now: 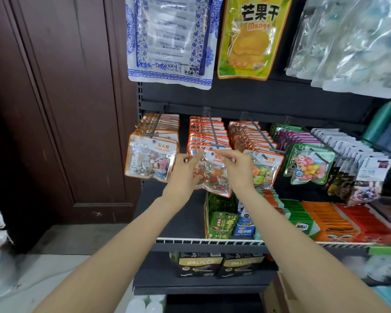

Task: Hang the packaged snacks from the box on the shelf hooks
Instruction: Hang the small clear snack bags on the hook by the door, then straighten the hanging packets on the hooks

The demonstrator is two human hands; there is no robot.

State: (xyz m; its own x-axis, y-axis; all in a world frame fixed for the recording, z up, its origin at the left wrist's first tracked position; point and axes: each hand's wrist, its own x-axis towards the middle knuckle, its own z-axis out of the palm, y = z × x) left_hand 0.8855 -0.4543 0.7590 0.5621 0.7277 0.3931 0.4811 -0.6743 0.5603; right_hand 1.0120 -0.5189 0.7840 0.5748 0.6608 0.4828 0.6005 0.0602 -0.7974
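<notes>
Both hands, left hand (183, 175) and right hand (239, 168), pinch a gummy packet (212, 175) at its hook (213, 134).

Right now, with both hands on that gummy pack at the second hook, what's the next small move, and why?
Probably ease the gummy pack up and back so its hole slides onto the hook. Left hand and right hand pinch its top corners just under the hook's tip.

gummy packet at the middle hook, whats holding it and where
Both hands pinch the gummy packet at its top edge: left hand the left corner, right hand the right.
</notes>
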